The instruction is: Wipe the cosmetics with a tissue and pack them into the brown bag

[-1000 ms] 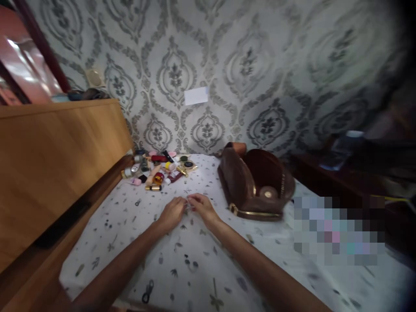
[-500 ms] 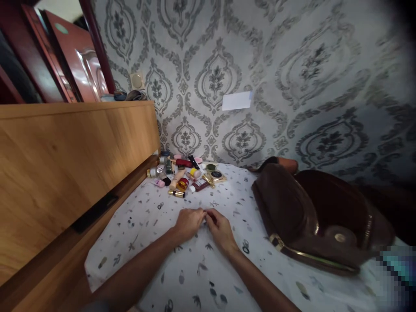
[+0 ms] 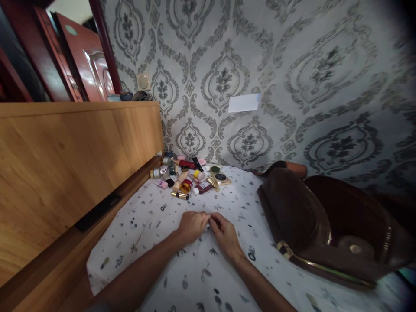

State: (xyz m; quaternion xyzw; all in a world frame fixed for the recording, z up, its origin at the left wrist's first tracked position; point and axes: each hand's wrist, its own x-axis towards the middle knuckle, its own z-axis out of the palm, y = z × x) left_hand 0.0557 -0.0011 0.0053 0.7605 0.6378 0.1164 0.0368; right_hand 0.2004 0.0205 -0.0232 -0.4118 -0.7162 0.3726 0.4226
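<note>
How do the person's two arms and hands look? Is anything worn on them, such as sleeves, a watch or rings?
Both forearms are bare as far as the picture shows. The left hand and the right hand wear no gloves. No watch or bracelet shows at either wrist. Rings are too small to tell.

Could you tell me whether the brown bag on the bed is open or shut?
Open. The brown bag lies with its flap thrown back, showing the dark lining and gold-trimmed rim. Whether anything is inside cannot be told.
</note>
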